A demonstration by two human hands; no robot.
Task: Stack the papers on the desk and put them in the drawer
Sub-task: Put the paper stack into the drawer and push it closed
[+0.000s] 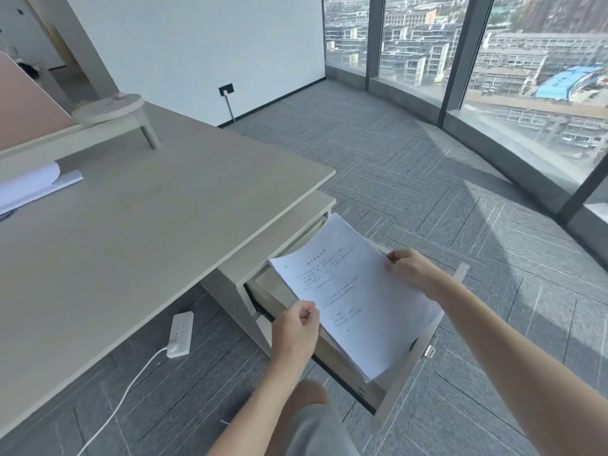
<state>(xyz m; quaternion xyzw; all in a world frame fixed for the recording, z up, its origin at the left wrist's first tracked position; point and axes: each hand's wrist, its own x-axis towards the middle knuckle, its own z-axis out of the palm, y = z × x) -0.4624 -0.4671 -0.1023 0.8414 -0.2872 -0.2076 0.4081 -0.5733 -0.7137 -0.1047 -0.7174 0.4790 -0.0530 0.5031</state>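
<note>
Paper stack (353, 291) over open drawer (408, 370)

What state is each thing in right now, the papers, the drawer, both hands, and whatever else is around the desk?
stack of papers: held over the open drawer, tilted
drawer: pulled open
left hand: grip closed on the stack's near left edge
right hand: grip closed on the stack's right edge
desk: more paper at its far left
power strip: lying on the floor

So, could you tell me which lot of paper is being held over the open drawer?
The printed stack, gripped by both hands above the drawer; the other papers lie on the desk.
</note>
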